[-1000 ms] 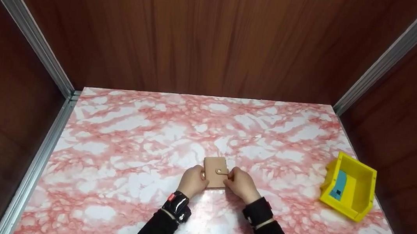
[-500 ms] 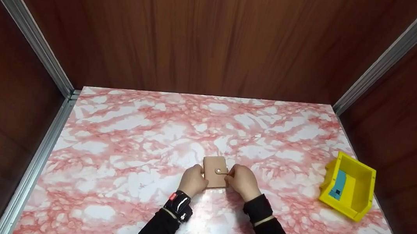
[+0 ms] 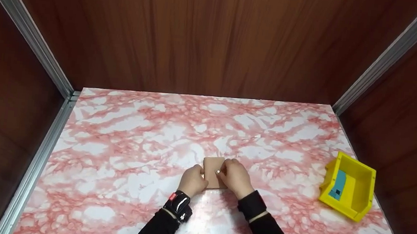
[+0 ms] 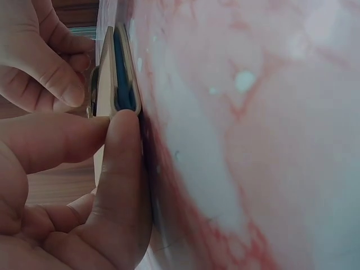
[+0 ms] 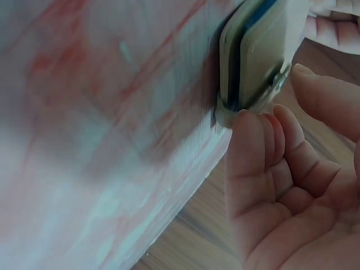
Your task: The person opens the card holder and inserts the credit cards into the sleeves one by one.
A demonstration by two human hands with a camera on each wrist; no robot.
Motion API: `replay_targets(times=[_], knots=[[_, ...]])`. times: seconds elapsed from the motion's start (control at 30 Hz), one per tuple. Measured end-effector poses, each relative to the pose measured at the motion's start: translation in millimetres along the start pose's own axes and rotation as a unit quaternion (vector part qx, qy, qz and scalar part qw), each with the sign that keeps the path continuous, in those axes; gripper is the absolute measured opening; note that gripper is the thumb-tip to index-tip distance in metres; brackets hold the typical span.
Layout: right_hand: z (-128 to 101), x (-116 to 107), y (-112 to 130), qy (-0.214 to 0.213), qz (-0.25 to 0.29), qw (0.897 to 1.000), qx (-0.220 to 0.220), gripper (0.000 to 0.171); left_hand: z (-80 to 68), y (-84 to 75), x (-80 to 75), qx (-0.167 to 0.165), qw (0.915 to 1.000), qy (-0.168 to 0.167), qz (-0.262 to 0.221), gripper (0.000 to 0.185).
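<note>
Head view: we see a small tan wallet (image 3: 213, 171) lying flat on the pink marbled table (image 3: 129, 155), near the front middle, with both hands at it
Left hand: our left hand (image 3: 192, 180) is curled against the wallet's left edge; in the left wrist view its fingertips (image 4: 125, 126) press the wallet's edge (image 4: 115, 73) where the blue lining shows between the tan covers
Right hand: our right hand (image 3: 236, 178) lies over the wallet's right part, its fingers covering the snap; in the right wrist view its fingertips (image 5: 256, 126) curl under the strap end of the wallet (image 5: 261, 50), so we read it as pinching the strap
Wallet against the grip: it sits between the two hands, touched on both sides, its far end bare
Yellow bin: a yellow bin (image 3: 361, 189) stands well apart at the table's right edge, with a blue card (image 3: 338, 184) inside
Surround: brown wood-grain walls (image 3: 217, 35) enclose the table
</note>
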State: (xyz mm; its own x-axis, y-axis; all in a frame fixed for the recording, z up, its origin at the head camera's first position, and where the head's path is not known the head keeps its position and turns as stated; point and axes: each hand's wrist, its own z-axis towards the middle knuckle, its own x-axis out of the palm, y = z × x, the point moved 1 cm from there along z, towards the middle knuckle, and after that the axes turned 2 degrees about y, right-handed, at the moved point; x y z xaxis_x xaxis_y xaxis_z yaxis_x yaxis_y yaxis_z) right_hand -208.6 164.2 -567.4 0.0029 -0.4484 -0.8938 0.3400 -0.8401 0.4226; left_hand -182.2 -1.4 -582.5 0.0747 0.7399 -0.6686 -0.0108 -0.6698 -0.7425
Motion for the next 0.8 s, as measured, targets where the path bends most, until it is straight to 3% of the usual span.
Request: replay_targets(times=[0.27, 0.53, 0.8], knots=[[5.1, 6.6, 0.2, 0.017, 0.005, 1.000, 0.006, 0.030, 0.1, -0.1, 0.0, -0.002, 1.0000, 0.001, -0.008, 0.024], [2.5, 8.2, 1.3, -0.014, -0.001, 1.000, -0.022, 0.031, 0.2, 1.8, 1.3, 0.006, 1.0000, -0.005, -0.002, 0.024], [4.4, 10.6, -0.8, -0.006, -0.010, 1.000, -0.014, 0.024, 0.3, 1.1, -0.5, 0.015, 0.9999, -0.007, 0.000, 0.025]])
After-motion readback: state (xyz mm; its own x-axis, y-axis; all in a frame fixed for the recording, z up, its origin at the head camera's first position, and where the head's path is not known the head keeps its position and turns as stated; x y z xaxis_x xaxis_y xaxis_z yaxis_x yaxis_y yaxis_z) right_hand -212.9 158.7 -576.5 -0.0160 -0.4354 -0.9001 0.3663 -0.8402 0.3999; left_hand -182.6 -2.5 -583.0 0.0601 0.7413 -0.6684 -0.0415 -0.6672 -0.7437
